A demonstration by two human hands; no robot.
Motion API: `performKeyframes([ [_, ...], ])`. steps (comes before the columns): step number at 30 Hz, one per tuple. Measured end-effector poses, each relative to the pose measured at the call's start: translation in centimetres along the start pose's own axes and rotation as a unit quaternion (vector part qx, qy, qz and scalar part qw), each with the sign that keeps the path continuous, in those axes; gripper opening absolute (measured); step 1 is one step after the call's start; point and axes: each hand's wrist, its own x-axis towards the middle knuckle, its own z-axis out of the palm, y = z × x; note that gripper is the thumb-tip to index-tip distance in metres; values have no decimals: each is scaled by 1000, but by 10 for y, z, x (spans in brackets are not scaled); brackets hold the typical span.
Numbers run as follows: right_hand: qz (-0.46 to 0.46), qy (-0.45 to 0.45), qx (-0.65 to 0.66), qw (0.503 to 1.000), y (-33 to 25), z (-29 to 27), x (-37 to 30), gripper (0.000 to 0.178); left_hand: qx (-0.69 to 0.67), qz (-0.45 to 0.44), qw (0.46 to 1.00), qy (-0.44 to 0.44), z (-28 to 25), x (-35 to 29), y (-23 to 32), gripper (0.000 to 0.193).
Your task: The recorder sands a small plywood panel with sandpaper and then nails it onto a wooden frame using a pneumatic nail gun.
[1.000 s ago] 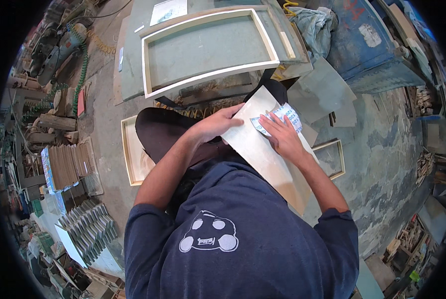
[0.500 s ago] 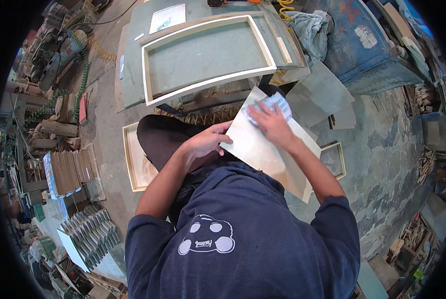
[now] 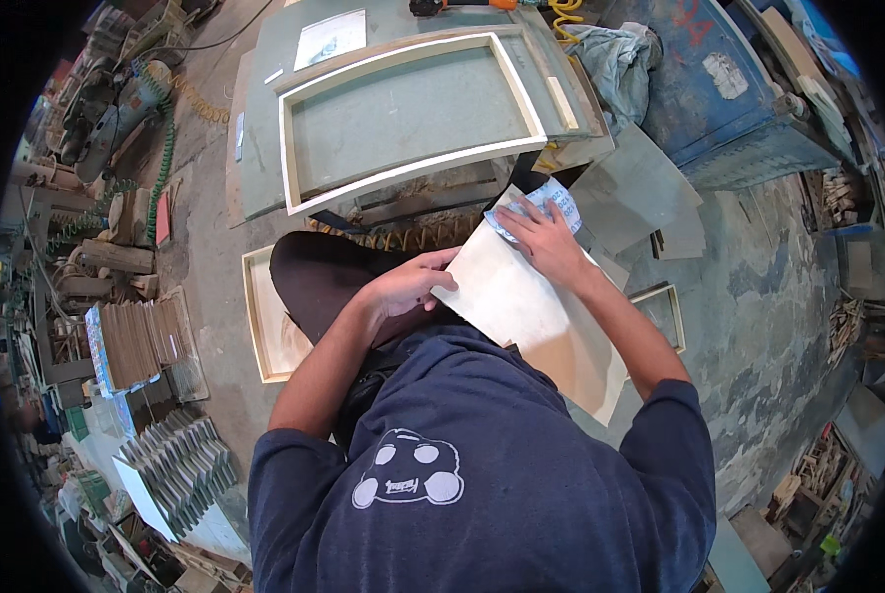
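A pale, thin wooden panel [image 3: 516,296] lies slanted across my lap. My left hand [image 3: 410,284] grips its left edge, with the thumb on the top face and the fingers partly hidden beneath. Near the panel's far corner, my right hand [image 3: 549,247] presses a sheet of sandpaper [image 3: 565,206] against the surface. The sheet's white and blue printed back faces up, and its far end sticks out past my fingertips. The fingers are slightly spread over it.
Ahead, a pale wooden frame [image 3: 418,174] rests on a green-topped bench [image 3: 261,168]. A shallow wooden tray [image 3: 256,331] stands on the floor at left, a small frame [image 3: 676,321] at right. A blue metal cabinet [image 3: 729,99] and thin sheets [image 3: 630,193] lie beyond.
My right hand has shifted slightly with the sandpaper on the panel's far corner. The panel's near corner has dropped a little toward me. My left hand keeps its hold.
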Motion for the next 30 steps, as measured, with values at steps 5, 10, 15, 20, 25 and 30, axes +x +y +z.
performKeyframes([
  [5,-52,0,18,998,-24,5,-5,50,20,-15,1000,-1,-4,2,-5,68],
  [10,-14,-8,22,1000,-27,2,-21,52,11,-12,999,27,4,5,0,59],
  [15,-4,-43,149,988,-47,-14,-38,56,26,-45,998,44,2,34,-5,49],
  [20,227,85,317,917,-41,-43,-92,66,60,-87,993,-59,32,43,11,56],
  [25,353,58,187,915,-58,-15,-169,61,19,-52,996,-67,52,50,1,61],
  [30,409,73,224,881,-78,39,-186,67,15,-7,1000,-14,63,62,-8,53],
])
